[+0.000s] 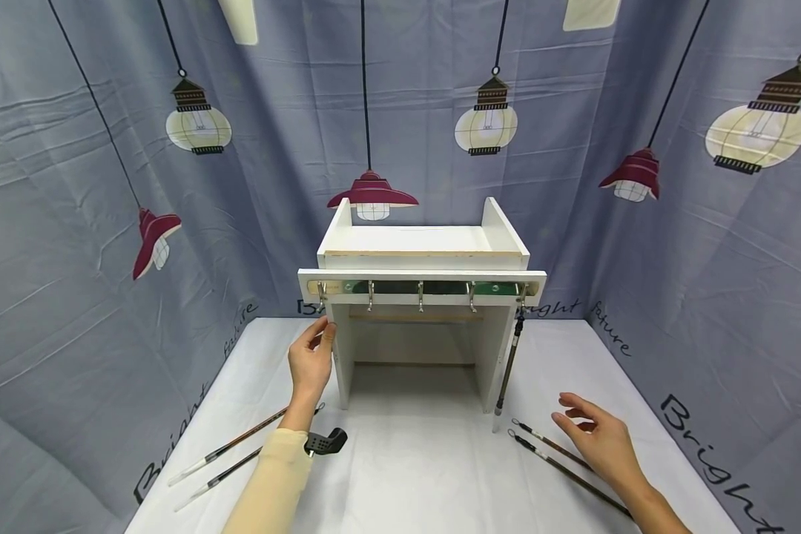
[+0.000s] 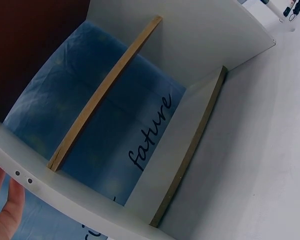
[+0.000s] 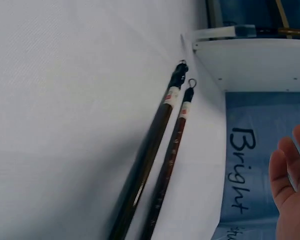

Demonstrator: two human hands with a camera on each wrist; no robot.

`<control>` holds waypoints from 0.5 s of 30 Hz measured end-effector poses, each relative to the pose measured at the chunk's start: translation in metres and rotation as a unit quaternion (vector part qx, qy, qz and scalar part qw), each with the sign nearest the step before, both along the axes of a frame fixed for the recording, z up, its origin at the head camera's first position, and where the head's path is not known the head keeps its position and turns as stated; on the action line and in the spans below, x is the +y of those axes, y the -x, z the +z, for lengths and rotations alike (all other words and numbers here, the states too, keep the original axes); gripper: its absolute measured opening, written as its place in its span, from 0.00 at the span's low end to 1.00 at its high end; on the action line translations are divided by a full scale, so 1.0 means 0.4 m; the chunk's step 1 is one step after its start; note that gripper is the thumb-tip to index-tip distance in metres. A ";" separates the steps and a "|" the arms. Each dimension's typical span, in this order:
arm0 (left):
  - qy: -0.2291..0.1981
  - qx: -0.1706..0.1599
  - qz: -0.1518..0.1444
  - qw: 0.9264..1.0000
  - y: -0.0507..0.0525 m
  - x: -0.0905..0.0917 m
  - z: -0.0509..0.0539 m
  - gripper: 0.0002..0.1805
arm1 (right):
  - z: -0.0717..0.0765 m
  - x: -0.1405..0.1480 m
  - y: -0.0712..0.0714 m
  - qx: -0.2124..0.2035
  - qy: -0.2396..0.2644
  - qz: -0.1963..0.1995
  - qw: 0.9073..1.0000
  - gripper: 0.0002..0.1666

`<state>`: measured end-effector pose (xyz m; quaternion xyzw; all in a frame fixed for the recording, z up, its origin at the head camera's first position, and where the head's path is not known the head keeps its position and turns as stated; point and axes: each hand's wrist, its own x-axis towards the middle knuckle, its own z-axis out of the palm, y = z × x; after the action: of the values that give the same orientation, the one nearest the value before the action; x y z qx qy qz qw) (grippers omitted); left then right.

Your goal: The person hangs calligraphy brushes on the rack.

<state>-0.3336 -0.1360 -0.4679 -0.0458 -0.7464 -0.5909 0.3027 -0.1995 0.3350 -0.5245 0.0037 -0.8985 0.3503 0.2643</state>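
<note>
- A blue-grey curtain (image 1: 400, 111) printed with lamps fills the background from 9 o'clock over 12 to 3.
- A table (image 1: 414, 475) under a white cloth spreads below, towards 6 o'clock.
- A white shelf (image 1: 427, 261) stands upright at the centre, its hollow front facing the person, which leaves its front within reach.
- A rail (image 1: 394, 288) crosses the shelf's front, overhanging both side panels.
- The left hand (image 1: 311, 361) is at the shelf's 8 o'clock, by the side panel under the rail. Its fingers are lightly bent, with no brush between them, perhaps to steady the panel; whether they press on it, I cannot tell.
- The right hand (image 1: 599, 437) is at 4 o'clock, above the table, holding nothing. Its fingers curve loosely, thumb apart.
- One brush (image 1: 508, 365) hangs from the rail's 3 o'clock end, tip down, along the panel's outer side.
- Two brushes (image 1: 577, 480) lie near the right hand, loops towards 11 o'clock, probably so the loops face the shelf.
- Two more brushes (image 1: 248, 433) lie by the left forearm, pale tips towards 8 o'clock.
- Five metal hooks (image 1: 472, 296) line the rail, apparently spaced to keep hung things apart.
</note>
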 end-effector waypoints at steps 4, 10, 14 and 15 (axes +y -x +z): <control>-0.002 -0.003 0.001 1.000 -0.001 0.001 0.001 0.21 | -0.015 0.008 -0.002 -0.027 -0.008 0.003 1.000 0.25; -0.002 0.002 0.000 1.000 0.000 0.002 0.000 0.20 | -0.044 0.018 -0.003 -0.079 -0.017 -0.002 0.997 0.26; -0.002 -0.001 0.002 1.000 0.000 0.002 -0.002 0.20 | -0.067 0.023 0.002 -0.096 -0.020 0.005 0.995 0.26; -0.002 -0.001 0.002 1.000 0.000 0.002 -0.002 0.21 | -0.073 0.025 0.004 -0.099 -0.021 0.008 0.995 0.26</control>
<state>-0.3337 -0.1351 -0.4685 -0.0430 -0.7459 -0.5914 0.3032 -0.2010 0.3450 -0.5537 -0.0185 -0.9273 0.3323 0.1713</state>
